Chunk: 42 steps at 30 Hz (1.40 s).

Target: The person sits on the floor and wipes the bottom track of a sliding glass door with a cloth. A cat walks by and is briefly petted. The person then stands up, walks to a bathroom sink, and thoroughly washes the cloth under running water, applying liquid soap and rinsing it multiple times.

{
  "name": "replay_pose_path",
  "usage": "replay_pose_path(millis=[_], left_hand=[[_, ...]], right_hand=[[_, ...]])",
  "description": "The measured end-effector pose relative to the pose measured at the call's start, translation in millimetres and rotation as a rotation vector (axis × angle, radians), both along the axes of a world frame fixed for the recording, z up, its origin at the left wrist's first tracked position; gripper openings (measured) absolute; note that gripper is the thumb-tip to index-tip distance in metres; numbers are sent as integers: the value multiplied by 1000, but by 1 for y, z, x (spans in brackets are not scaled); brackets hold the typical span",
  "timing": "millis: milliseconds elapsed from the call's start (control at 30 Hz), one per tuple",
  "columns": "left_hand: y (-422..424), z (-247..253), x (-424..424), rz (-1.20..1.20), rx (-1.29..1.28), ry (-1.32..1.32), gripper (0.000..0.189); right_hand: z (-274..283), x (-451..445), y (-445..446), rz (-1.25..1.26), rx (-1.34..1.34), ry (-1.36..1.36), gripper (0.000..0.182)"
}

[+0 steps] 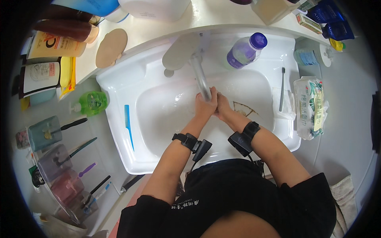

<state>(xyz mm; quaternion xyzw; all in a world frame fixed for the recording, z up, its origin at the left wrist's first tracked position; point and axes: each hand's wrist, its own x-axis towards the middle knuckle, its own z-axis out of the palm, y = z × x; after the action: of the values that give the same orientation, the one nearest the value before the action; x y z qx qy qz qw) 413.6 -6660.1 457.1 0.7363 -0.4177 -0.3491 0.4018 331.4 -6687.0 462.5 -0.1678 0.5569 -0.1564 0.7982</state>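
My left hand [205, 102] and my right hand [222, 104] are together over the white sink basin [160, 119], under the spout end of the metal faucet [200, 76]. The spout partly covers my left hand, and the fingers overlap, so I cannot tell whether anything is between them. Around each wrist is a black strap with a small black device. A cracked-looking brown mark [244, 109] lies in the basin just right of my right hand.
A blue comb [128, 119] lies on the left rim, a toothbrush [282, 89] on a tissue on the right. A purple-capped bottle [245, 52] stands behind the basin. Green soap bottle [93, 103] sits left, a wipes pack [309, 108] right. Toiletries crowd the shelf [208, 15] above.
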Motion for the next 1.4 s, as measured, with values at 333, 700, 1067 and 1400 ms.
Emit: replay_pose_path(millis=[333,700,1067,1400], left_hand=[[30,4,-24,-9,-78,-36,43],[27,-10,-11,34,-101,-66,28],[39,22,-2,-256,-290,-236,35],[16,24,7,-598,-97,-708,23]], right_hand=[[-14,-5,-8,-561,306,-395,24],[-1,8,-7,-520,215,-318,19],[19,-15,-1,-430,244,-586,47],[-58,-13,16,-168,182,-384,38]])
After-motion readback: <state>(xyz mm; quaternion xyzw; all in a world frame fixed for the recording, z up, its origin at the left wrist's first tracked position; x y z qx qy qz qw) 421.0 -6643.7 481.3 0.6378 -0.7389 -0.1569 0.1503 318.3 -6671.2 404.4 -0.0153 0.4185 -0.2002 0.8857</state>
